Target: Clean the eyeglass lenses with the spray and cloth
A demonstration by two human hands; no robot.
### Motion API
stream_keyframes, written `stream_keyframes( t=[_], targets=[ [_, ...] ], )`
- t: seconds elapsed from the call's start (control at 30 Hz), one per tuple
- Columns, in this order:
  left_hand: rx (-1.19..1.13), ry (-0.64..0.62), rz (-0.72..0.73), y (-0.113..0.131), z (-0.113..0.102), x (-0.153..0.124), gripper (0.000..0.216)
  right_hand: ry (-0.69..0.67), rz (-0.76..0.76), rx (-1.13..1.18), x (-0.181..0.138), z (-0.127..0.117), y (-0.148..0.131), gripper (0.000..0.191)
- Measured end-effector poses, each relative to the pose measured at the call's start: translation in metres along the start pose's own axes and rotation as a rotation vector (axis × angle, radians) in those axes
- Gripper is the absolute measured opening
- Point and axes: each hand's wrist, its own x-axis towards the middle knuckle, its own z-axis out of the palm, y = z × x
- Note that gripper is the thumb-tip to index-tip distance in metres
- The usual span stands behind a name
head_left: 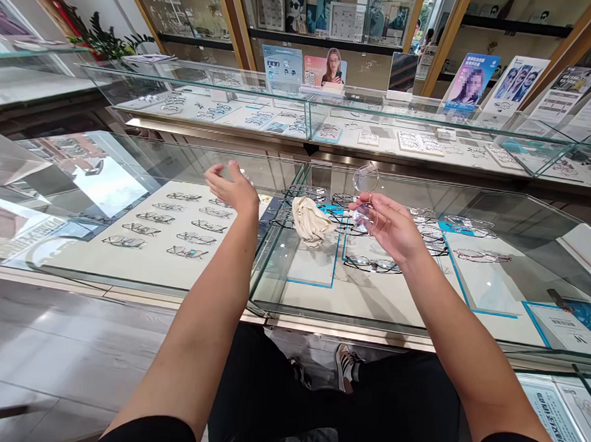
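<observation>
Raised over the glass counter, my right hand [392, 227] pinches a pair of thin-rimmed eyeglasses [366, 179] between thumb and fingers. The glasses are turned on end, one clear round lens above the other. To their left a crumpled cream cloth [310, 222] lies on the glass top. My left hand [233, 187] is lifted above the left part of the counter, fingers apart and loosely bent, with nothing seen in it. A small white thing [247, 176] shows just behind that hand; its kind is unclear.
Under the glass top [320, 309] are rows of eyeglass frames [189, 238]. Behind stands a second glass showcase [263, 99] with more frames and upright leaflets [471, 82]. A white box-like object [587, 242] is at the right. My legs [404, 401] are against the counter's front.
</observation>
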Motion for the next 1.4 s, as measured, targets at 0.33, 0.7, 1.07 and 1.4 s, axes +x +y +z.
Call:
stream_keyframes(
  t=[0.33,0.7,1.07,1.4],
  targets=[
    [0.308,-0.643,0.376,0.058,-0.011,-0.052,0.017,0.034,-0.061,0.029,0.002,-0.007,-0.003,0.039],
    [0.872,-0.946,0.250,0.059,-0.007,-0.058,0.011,0.021,-0.071,0.051,0.002,-0.008,-0.002,0.033],
    [-0.182,-0.745,0.178,0.076,-0.012,-0.065,0.022,0.016,-0.111,0.059,0.004,-0.011,-0.004,0.031],
    [-0.059,-1.469,0.581,0.093,-0.033,-0.126,0.018,0.021,-0.122,0.074,0.004,-0.011,-0.008,0.033]
  ],
)
